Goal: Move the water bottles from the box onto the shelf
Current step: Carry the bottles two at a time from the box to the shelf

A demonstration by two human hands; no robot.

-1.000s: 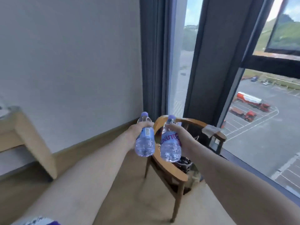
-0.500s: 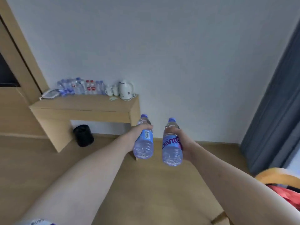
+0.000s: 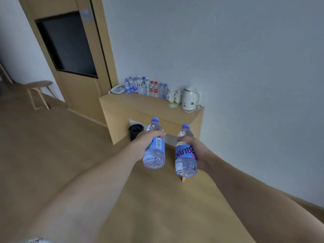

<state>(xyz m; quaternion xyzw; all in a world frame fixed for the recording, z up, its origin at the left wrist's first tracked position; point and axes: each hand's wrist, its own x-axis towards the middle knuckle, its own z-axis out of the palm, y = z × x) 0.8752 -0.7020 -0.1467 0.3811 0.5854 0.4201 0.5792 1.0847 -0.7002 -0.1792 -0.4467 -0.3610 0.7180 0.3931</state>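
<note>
Carrying two clear plastic water bottles, lower centre of frame: left hand grips blue-label bottle, right hand grips purple-label bottle. Full, heavyish, thin-walled, slick; hold mid-body. Wooden shelf mid-frame.

Two water bottles are held up, one in each of two hands. The shelf carries about a dozen bottles, two mugs, one kettle and one telephone. One stool and one bin stand on the floor.
</note>
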